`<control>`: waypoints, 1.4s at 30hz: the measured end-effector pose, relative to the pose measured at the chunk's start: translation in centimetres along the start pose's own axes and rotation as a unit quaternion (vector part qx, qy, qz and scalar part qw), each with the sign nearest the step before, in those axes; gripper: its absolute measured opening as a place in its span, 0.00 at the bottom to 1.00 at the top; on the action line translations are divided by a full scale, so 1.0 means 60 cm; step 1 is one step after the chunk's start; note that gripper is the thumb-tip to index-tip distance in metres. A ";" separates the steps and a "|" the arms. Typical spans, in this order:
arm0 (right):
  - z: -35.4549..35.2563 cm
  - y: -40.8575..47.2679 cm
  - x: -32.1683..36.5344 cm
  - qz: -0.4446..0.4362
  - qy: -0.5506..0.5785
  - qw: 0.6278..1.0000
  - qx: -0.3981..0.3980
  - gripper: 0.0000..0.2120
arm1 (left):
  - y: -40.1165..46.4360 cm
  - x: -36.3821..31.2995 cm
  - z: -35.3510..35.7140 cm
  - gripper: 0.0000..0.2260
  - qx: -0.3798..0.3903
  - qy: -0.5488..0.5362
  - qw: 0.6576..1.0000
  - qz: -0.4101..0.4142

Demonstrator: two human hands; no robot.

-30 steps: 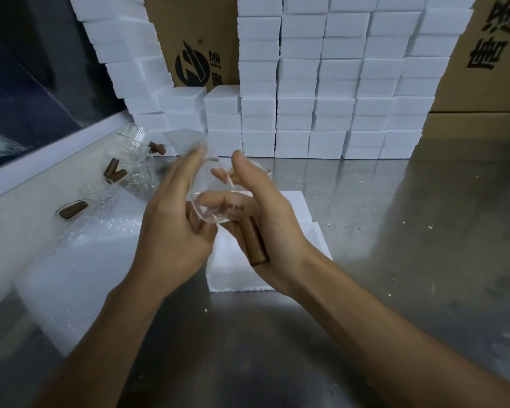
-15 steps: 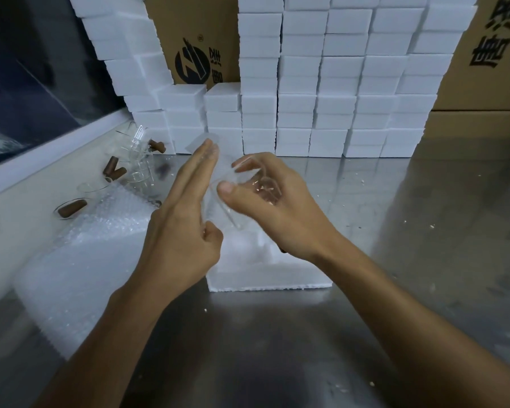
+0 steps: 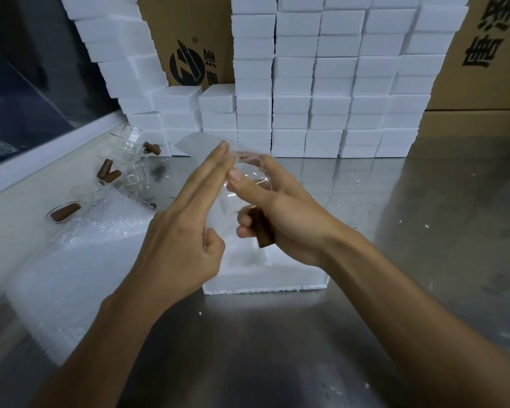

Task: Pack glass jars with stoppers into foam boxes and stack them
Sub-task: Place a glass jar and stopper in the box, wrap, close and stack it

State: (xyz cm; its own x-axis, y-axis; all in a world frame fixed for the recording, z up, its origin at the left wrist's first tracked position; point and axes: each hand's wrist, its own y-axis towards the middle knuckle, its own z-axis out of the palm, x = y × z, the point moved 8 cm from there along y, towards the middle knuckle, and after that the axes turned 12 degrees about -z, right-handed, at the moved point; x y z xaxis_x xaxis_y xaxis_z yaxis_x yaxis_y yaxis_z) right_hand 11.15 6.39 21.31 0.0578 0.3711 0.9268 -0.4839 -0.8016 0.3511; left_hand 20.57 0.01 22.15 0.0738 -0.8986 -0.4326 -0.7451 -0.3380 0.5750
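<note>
head view, frame centre: right hand (image 3: 283, 213) grasps one glass jar (image 3: 248, 184) and one brown stopper (image 3: 262, 231); left hand (image 3: 183, 237) flat, released; four loose stoppers (image 3: 109, 172) at left.

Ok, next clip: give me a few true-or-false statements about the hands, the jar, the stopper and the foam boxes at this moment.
1. The right hand holds a clear glass jar and a brown cylindrical stopper. True.
2. The left hand grips a stopper. False: its fingers are straight, against the bubble wrap sheet at the jar.
3. The open white foam box lies below the hands. True.
4. The stacked white foam boxes stand on the near table edge. False: they stand at the back, before cardboard cartons.
</note>
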 end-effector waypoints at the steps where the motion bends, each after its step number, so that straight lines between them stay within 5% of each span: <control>1: 0.003 0.001 -0.003 0.005 0.047 0.999 -0.003 0.21 | -0.001 -0.003 0.002 0.48 0.004 -0.001 1.000 0.001; 7: 0.015 0.002 -0.007 -0.017 0.131 0.991 -0.018 0.28 | -0.005 -0.022 0.014 0.46 0.030 0.009 0.999 0.028; 13: -0.002 0.004 -0.028 0.038 0.225 0.971 -0.073 0.19 | -0.012 -0.050 0.025 0.44 0.022 0.038 0.997 0.070; 17: -0.024 0.002 -0.022 -0.018 0.194 0.972 -0.132 0.29 | -0.015 -0.049 0.030 0.44 0.028 0.034 0.997 0.071; 23: -0.026 0.002 -0.001 -0.126 -0.022 0.986 -0.108 0.21 | -0.017 -0.055 0.035 0.43 0.029 0.000 0.997 0.075; 27: -0.023 0.002 0.005 -0.186 -0.298 0.933 -0.080 0.22 | -0.025 -0.074 0.044 0.41 0.045 -0.021 0.993 0.105; 31: -0.024 -0.002 0.018 -0.233 -0.303 0.920 -0.086 0.13 | -0.028 -0.083 0.036 0.36 0.029 -0.041 0.989 0.136; 33: -0.030 -0.002 0.028 -0.240 -0.231 0.937 -0.106 0.22 | -0.026 -0.075 0.015 0.31 -0.015 -0.072 0.988 0.135; 39: -0.054 0.009 0.027 -0.176 -0.121 0.969 -0.123 0.24 | -0.016 0.021 -0.069 0.11 -0.274 -0.132 0.953 -0.001; 42: -0.054 0.006 0.018 -0.105 -0.017 0.990 -0.092 0.07 | -0.012 0.100 -0.075 0.12 -0.295 -0.260 0.900 -0.189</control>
State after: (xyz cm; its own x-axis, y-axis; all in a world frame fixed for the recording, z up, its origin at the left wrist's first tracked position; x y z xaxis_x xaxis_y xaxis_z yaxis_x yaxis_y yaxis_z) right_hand 8.21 8.04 21.98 0.2026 0.5020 0.8408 -0.6084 -0.6083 0.5098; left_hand 24.55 -6.40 22.24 -0.1866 -0.4870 -0.8533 -0.2398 -0.8197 0.5202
